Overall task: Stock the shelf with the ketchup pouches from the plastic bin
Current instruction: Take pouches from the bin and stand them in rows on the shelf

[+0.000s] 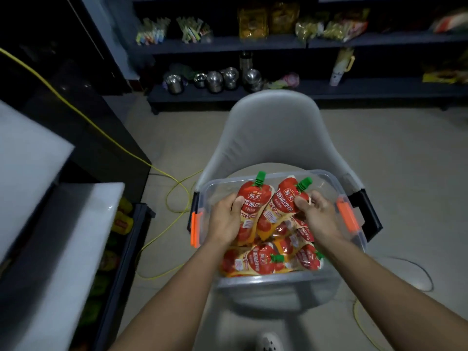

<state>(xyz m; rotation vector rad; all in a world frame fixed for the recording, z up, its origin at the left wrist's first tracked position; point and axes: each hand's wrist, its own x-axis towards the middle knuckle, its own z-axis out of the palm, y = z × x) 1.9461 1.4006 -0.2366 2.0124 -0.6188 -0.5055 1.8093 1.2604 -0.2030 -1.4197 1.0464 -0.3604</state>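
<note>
A clear plastic bin [276, 175] with orange latches sits on a grey chair and holds several red ketchup pouches with green caps. My left hand [225, 219] grips one upright pouch [250, 211] at the bin's left side. Another pouch [281, 206], tilted with its cap [304, 184] up, is held by my right hand [316, 216]. More pouches [266, 259] lie flat beneath, near the bin's front wall. The dark shelf [228, 93] stands across the floor beyond the chair.
The grey chair [276, 133] carries the bin. A yellow cable [174, 178] snakes over the floor at left. The far shelves hold steel pots [215, 81] and snack packets [253, 24]. A white counter [50, 249] and a dark rack with packets stand at left.
</note>
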